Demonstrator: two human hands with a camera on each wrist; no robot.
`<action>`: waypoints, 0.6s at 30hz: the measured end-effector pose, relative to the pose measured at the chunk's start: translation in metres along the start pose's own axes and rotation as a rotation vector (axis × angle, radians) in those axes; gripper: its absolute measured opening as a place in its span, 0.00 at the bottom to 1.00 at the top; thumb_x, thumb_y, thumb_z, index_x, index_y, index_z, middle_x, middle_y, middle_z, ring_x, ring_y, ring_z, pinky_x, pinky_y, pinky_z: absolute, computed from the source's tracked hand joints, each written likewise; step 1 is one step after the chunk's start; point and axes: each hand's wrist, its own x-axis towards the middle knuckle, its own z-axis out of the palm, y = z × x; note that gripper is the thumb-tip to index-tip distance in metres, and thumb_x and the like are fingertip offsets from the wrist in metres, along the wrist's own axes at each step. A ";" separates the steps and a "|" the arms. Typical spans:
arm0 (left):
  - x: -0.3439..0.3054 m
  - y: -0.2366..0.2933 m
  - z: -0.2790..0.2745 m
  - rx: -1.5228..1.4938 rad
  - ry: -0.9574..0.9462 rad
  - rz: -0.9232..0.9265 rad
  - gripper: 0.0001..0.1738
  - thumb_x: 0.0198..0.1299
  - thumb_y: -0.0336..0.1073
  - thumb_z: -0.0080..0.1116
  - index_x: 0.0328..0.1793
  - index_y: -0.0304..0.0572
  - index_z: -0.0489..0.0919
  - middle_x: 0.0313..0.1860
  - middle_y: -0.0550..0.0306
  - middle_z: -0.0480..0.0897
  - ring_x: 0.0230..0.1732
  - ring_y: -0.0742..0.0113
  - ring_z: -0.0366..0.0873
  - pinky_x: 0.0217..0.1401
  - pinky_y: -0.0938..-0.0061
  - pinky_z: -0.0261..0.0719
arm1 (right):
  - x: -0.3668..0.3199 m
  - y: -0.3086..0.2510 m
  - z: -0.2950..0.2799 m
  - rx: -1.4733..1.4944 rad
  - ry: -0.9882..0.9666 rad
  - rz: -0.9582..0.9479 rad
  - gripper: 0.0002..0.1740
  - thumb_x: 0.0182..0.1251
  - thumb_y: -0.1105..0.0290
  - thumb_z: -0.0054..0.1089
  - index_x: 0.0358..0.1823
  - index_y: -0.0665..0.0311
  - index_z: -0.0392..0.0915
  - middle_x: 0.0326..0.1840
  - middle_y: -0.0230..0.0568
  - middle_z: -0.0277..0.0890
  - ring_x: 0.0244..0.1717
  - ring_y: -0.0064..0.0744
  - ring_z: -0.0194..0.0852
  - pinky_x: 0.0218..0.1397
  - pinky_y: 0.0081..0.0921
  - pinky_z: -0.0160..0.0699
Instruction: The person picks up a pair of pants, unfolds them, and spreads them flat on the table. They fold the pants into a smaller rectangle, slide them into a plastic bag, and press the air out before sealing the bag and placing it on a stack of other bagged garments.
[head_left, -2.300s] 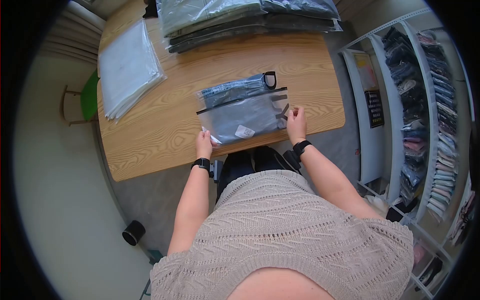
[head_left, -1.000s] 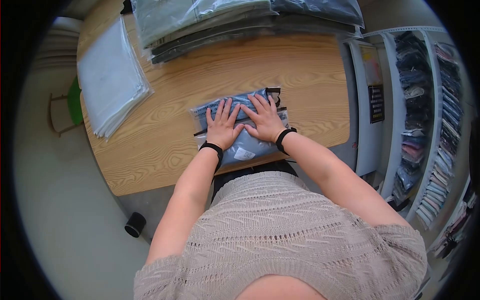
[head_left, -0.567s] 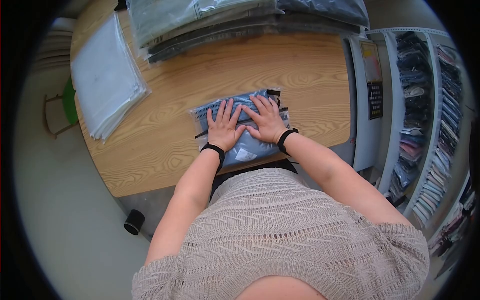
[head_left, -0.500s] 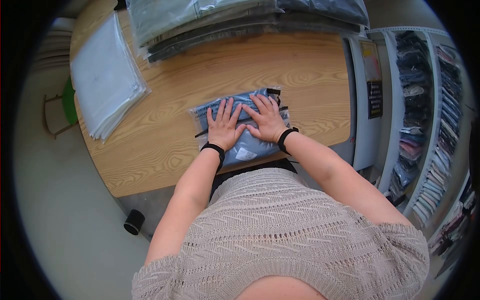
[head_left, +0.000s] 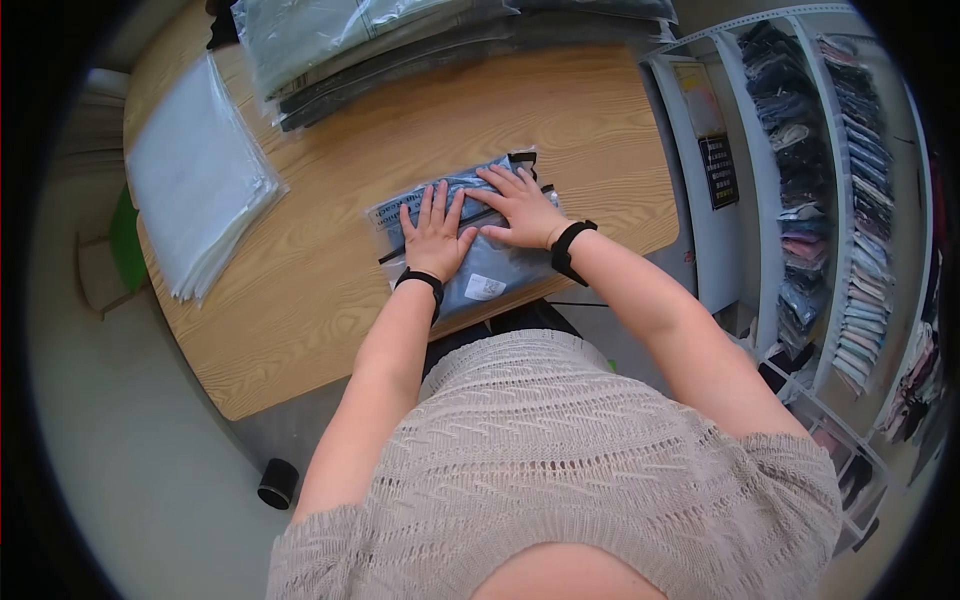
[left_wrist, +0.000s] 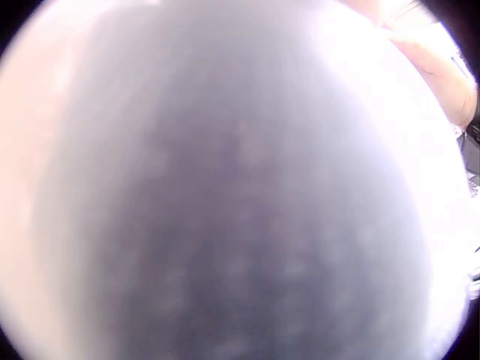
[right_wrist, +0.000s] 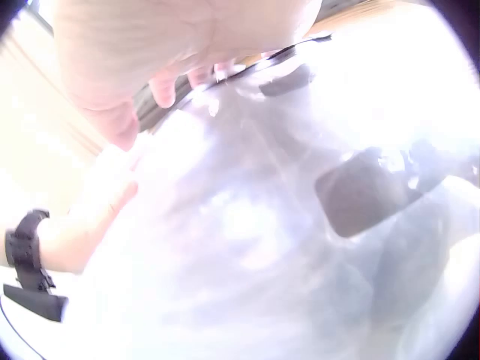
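A clear plastic zip bag [head_left: 520, 262] with a dark zip strip and black printing lies flat at the near edge of the wooden table [head_left: 330, 300]. Inside it shows a folded blue garment, and a white label [head_left: 485, 287] sits near its lower edge. My left hand [head_left: 433, 240] rests palm down on the bag's left half with fingers spread. On the right half my right hand [head_left: 525, 210] presses likewise, thumbs close together over the zip strip. In the right wrist view the glossy bag [right_wrist: 247, 232] fills the space below my palm. A blurred blue-grey surface fills the left wrist view.
A stack of clear empty bags [head_left: 195, 175] lies on the table's left. Several bagged garments [head_left: 400, 60] are piled at the back. Shelves with folded clothes [head_left: 790, 180] stand at right. A black bin [head_left: 278, 484] and a green chair [head_left: 125, 240] are at left.
Earlier both hands held the bag's lower corners; then they moved up and flattened onto it. Since then they have stayed spread on the bag while the head view has shifted slightly.
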 end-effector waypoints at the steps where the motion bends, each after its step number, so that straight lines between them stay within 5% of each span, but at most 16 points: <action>1: -0.001 0.000 0.000 -0.003 -0.011 0.000 0.38 0.61 0.61 0.43 0.76 0.63 0.53 0.78 0.60 0.47 0.78 0.62 0.41 0.72 0.42 0.29 | -0.002 0.000 -0.009 -0.012 0.017 0.040 0.34 0.56 0.53 0.60 0.65 0.51 0.64 0.70 0.45 0.58 0.71 0.45 0.51 0.72 0.50 0.47; 2: 0.001 -0.001 -0.001 -0.004 -0.021 -0.003 0.38 0.61 0.61 0.43 0.76 0.62 0.52 0.78 0.60 0.47 0.78 0.62 0.40 0.73 0.43 0.29 | -0.006 0.003 -0.018 -0.029 0.031 0.039 0.34 0.56 0.53 0.60 0.65 0.51 0.64 0.70 0.45 0.58 0.71 0.45 0.51 0.72 0.50 0.47; 4: 0.000 -0.001 -0.002 -0.025 -0.029 -0.002 0.38 0.62 0.61 0.42 0.76 0.62 0.52 0.78 0.59 0.46 0.78 0.62 0.39 0.73 0.43 0.29 | -0.028 0.014 -0.023 0.210 0.446 0.390 0.30 0.55 0.60 0.62 0.61 0.60 0.68 0.65 0.47 0.64 0.69 0.48 0.54 0.70 0.41 0.53; 8: 0.001 0.003 -0.019 -0.060 -0.113 -0.007 0.38 0.63 0.58 0.42 0.76 0.57 0.51 0.78 0.57 0.45 0.78 0.59 0.38 0.73 0.42 0.29 | -0.072 0.033 -0.024 0.096 0.451 0.675 0.21 0.57 0.67 0.63 0.51 0.68 0.74 0.52 0.46 0.75 0.57 0.42 0.70 0.60 0.31 0.68; 10: 0.003 0.004 -0.023 -0.040 -0.114 -0.014 0.37 0.64 0.58 0.41 0.77 0.56 0.51 0.78 0.56 0.45 0.78 0.59 0.38 0.73 0.43 0.30 | -0.075 0.048 -0.013 0.967 0.428 0.813 0.14 0.60 0.68 0.61 0.44 0.70 0.76 0.38 0.39 0.79 0.40 0.28 0.76 0.45 0.24 0.75; 13: 0.003 0.006 -0.034 -0.040 -0.171 -0.008 0.37 0.63 0.58 0.43 0.76 0.56 0.53 0.78 0.55 0.45 0.78 0.57 0.39 0.74 0.44 0.34 | -0.067 0.067 -0.004 1.166 0.331 0.800 0.09 0.62 0.70 0.60 0.38 0.70 0.77 0.28 0.31 0.76 0.27 0.19 0.70 0.33 0.18 0.71; 18: 0.014 0.044 -0.063 -0.012 -0.109 -0.059 0.37 0.58 0.49 0.54 0.73 0.53 0.58 0.76 0.52 0.51 0.77 0.55 0.43 0.72 0.43 0.41 | -0.058 0.077 -0.017 1.194 0.191 0.740 0.07 0.61 0.71 0.59 0.33 0.68 0.78 0.25 0.31 0.75 0.26 0.19 0.69 0.32 0.18 0.70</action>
